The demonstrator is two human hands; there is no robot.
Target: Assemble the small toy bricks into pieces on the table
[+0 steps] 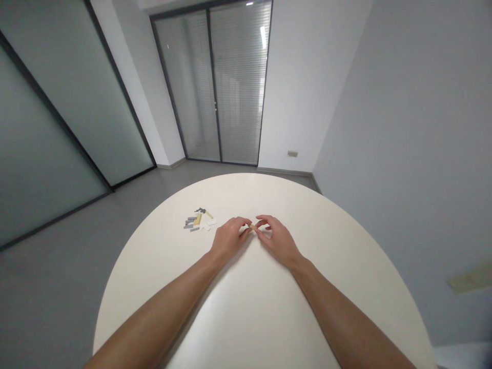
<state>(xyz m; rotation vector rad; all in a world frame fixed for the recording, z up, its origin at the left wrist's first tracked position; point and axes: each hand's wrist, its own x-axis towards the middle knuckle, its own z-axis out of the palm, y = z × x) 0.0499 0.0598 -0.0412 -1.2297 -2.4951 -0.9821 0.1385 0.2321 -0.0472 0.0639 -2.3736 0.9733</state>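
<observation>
Round table [253, 318]: pale.
Left hand [228, 238]: pinching tan piece [252, 226].
Right hand [280, 242]: touching three-o'clock end, cannot tell whether gripping.
Loose pieces [197, 219]: ten o'clock from left hand.

No lettering, number or sign can be read anywhere, including on the small grey, yellow and white pieces [197, 219] on the round white table [246, 318].

Both bare forearms, left arm [165, 311] and right arm [346, 311], enter from the lower edge and slant inward. The left grip [229, 238] turns knuckles up, thumb and forefinger pinched. Just beside it, the right grip [280, 242] curls, thumb and forefinger tips near each other, other fingers bent.
</observation>
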